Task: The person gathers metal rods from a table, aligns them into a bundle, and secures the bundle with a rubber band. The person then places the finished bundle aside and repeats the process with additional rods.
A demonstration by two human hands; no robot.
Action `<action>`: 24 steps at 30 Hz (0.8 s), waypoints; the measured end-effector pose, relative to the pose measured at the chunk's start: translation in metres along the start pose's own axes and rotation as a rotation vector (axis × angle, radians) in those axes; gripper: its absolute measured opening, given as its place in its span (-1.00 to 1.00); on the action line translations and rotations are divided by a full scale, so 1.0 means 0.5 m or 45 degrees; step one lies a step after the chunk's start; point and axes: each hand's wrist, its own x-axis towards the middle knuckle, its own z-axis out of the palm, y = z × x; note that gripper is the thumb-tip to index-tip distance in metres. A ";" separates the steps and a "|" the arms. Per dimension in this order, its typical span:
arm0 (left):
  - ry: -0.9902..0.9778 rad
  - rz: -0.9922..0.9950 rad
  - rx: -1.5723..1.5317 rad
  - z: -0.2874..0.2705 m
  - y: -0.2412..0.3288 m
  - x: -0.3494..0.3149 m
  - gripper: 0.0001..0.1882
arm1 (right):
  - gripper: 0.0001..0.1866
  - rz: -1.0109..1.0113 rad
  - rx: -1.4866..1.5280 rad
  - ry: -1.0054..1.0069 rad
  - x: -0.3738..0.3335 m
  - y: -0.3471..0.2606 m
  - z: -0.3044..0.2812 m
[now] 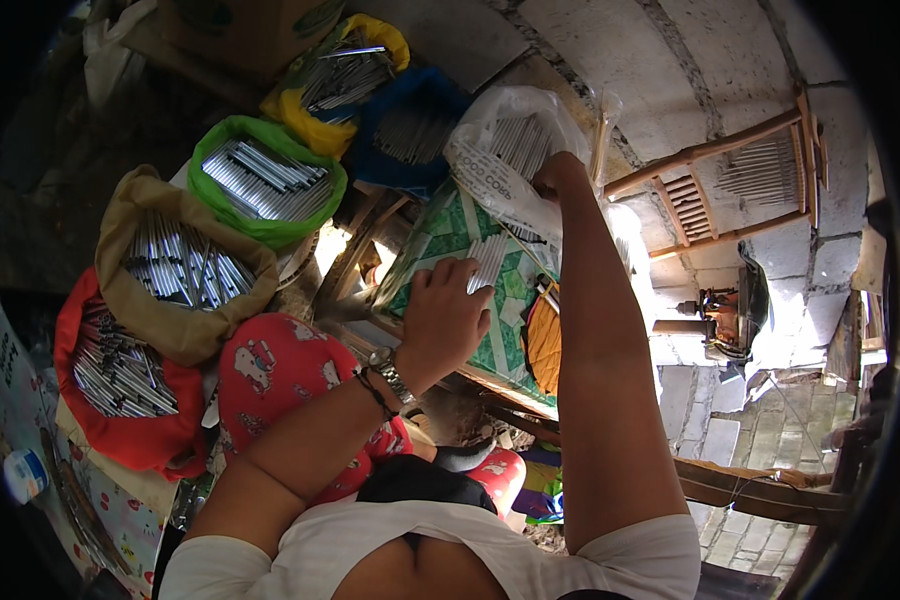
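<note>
My left hand [448, 315], with a watch [392, 375] and a dark band at the wrist, is over the green patterned tabletop [500, 345]. Its fingers are apart, touching or close beside a small row of slim silver tubes [487, 262]. At the far side my right hand [560, 176] reaches to the rim of a white plastic bag [485, 172]. More silver tubes [520, 145] stand in that bag. The right fingers are in shadow, so their grip and anything in them are hidden.
Open bags of silver tubes curve round the left: red [170, 445], tan [130, 210], green [210, 185], yellow [395, 40] and blue [450, 95]. An orange-brown cloth item [542, 350] lies at the table's right edge. Wooden frames [715, 155] stand at the right.
</note>
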 end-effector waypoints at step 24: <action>-0.016 -0.001 0.034 0.004 0.001 -0.001 -0.70 | -0.79 -0.243 1.589 -0.596 -0.479 0.137 0.197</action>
